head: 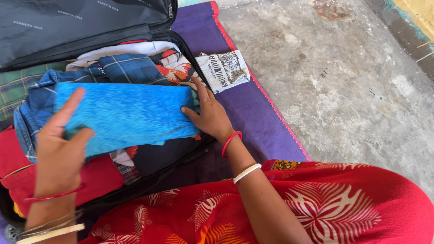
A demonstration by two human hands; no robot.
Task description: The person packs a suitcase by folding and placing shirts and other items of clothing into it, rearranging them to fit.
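Note:
A folded bright blue cloth [126, 115] lies on top of the clothes in an open black suitcase [178, 38]. My left hand [58, 144] grips the cloth's left end, thumb under the edge and fingers raised. My right hand [208, 113] presses flat on the cloth's right end at the suitcase rim. Under the blue cloth lie a blue plaid garment [129, 68], denim [31, 108], a floral piece [176, 68] and red fabric [97, 174]. Both wrists wear red and white bangles.
The suitcase lid [68, 22] stands open at the top left. A folded white printed garment [226, 70] lies on the purple mat [262, 122] right of the suitcase. Bare concrete floor [343, 81] spreads to the right. My red patterned clothing [316, 208] fills the bottom.

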